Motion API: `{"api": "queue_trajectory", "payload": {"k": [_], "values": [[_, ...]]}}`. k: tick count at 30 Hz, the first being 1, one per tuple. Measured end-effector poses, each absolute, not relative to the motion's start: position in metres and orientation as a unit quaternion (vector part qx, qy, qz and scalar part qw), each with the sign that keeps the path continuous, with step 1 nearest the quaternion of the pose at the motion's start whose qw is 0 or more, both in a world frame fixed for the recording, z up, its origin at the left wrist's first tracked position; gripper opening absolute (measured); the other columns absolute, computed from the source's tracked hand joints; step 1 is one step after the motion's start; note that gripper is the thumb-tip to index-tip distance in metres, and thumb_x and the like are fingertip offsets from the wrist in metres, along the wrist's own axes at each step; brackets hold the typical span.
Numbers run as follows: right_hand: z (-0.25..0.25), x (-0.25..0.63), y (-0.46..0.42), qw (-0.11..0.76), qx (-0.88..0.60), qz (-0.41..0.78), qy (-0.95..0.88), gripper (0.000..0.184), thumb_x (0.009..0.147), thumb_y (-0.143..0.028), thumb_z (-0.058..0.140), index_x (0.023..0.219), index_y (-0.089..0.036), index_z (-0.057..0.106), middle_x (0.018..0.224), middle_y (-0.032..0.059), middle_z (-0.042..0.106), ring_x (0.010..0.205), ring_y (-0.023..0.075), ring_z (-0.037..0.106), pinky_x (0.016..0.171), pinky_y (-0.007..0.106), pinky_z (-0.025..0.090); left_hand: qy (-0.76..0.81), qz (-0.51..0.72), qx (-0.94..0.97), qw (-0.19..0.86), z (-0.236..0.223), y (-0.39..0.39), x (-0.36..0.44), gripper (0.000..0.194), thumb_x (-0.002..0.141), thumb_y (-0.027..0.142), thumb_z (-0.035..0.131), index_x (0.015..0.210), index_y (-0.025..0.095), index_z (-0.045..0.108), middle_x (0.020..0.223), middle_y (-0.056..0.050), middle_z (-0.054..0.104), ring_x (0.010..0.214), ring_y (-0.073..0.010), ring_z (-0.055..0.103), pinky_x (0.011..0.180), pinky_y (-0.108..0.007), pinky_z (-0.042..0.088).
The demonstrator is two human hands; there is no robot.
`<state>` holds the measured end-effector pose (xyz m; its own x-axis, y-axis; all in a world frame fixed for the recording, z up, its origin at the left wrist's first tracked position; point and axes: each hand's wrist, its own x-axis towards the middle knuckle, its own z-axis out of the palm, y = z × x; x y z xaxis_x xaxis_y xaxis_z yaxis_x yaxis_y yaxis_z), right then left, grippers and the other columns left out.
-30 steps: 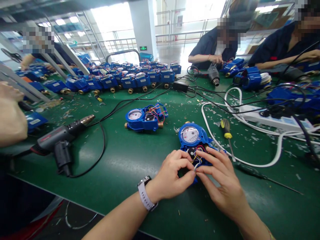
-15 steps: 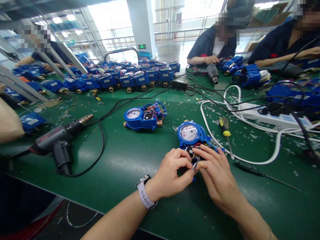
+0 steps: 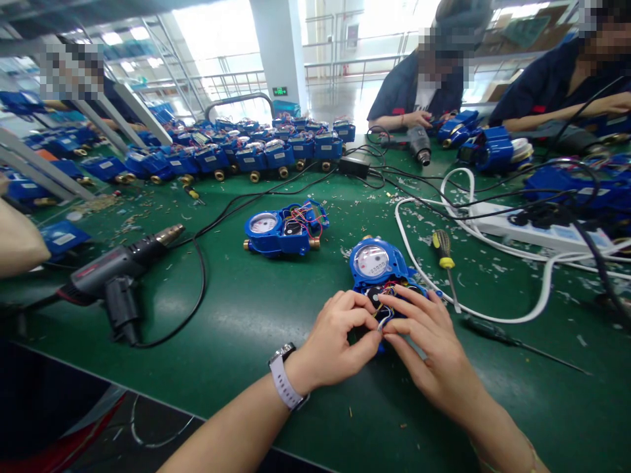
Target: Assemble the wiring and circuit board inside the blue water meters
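Screwdriver (image 3: 445, 257) right of meter (image 3: 377, 265)

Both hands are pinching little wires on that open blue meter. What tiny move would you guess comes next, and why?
Probably tucking the wires down into the open blue meter. The left hand and right hand meet fingertip to fingertip over the loose ends, which stand up out of the housing.

Nothing really legible here: the green sign (image 3: 280, 91) on the pillar (image 3: 279, 52) glowed but was too small to read, and the digits on the nearest meter's dial (image 3: 372, 261) were just a blur.
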<state>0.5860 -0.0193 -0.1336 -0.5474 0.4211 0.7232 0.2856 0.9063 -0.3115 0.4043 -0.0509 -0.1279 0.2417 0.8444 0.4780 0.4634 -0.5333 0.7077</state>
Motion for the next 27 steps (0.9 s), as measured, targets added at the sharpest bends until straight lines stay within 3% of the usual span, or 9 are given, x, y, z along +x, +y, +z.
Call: {"api": "queue_trajectory", "payload": {"k": [6, 11, 15, 21, 27], "values": [[-0.134, 0.586, -0.019, 0.419, -0.208, 0.068, -0.881, 0.018, 0.101, -0.01, 0.034, 0.098, -0.017, 0.05, 0.125, 0.0063, 0.045, 0.12, 0.0338, 0.034, 0.101, 0.061, 0.011, 0.434, 0.438, 0.757, 0.217, -0.128, -0.052, 0.404, 0.01, 0.084, 0.019, 0.057, 0.077, 0.013, 0.061, 0.097, -0.005, 0.057, 0.093, -0.0148, 0.05, 0.084, -0.031, 0.037], [-0.132, 0.59, -0.018, 0.442, -0.214, 0.096, -0.866, 0.016, 0.102, -0.01, 0.032, 0.098, -0.016, 0.046, 0.123, 0.0065, 0.046, 0.119, 0.0306, 0.036, 0.103, 0.053, 0.012, 0.433, 0.437, 0.759, 0.211, -0.131, -0.05, 0.404, 0.009, 0.083, 0.02, 0.058, 0.077, 0.014, 0.062, 0.097, -0.004, 0.057, 0.092, -0.0145, 0.05, 0.084, -0.031, 0.037], [-0.128, 0.593, -0.019, 0.442, -0.202, 0.116, -0.866, 0.023, 0.103, -0.011, 0.031, 0.087, -0.016, 0.046, 0.117, 0.0049, 0.049, 0.116, 0.0318, 0.039, 0.101, 0.054, 0.014, 0.436, 0.44, 0.756, 0.211, -0.132, -0.05, 0.403, 0.007, 0.081, 0.02, 0.06, 0.077, 0.015, 0.06, 0.098, -0.002, 0.056, 0.093, -0.0141, 0.05, 0.084, -0.031, 0.038], [-0.129, 0.586, -0.021, 0.461, -0.197, 0.099, -0.859, 0.014, 0.098, -0.014, 0.046, 0.104, -0.017, 0.058, 0.127, 0.009, 0.043, 0.117, 0.0373, 0.036, 0.098, 0.061, 0.017, 0.425, 0.448, 0.755, 0.22, -0.131, -0.051, 0.402, 0.009, 0.084, 0.02, 0.058, 0.079, 0.014, 0.061, 0.098, -0.004, 0.056, 0.095, -0.0139, 0.051, 0.086, -0.03, 0.039], [-0.13, 0.582, -0.023, 0.499, -0.195, 0.097, -0.839, 0.018, 0.099, -0.01, 0.046, 0.095, -0.017, 0.062, 0.121, 0.0076, 0.048, 0.115, 0.0377, 0.039, 0.096, 0.062, 0.021, 0.418, 0.456, 0.751, 0.231, -0.131, -0.051, 0.402, 0.006, 0.081, 0.018, 0.061, 0.084, 0.013, 0.062, 0.101, -0.004, 0.057, 0.097, -0.0141, 0.052, 0.089, -0.03, 0.04]]}}
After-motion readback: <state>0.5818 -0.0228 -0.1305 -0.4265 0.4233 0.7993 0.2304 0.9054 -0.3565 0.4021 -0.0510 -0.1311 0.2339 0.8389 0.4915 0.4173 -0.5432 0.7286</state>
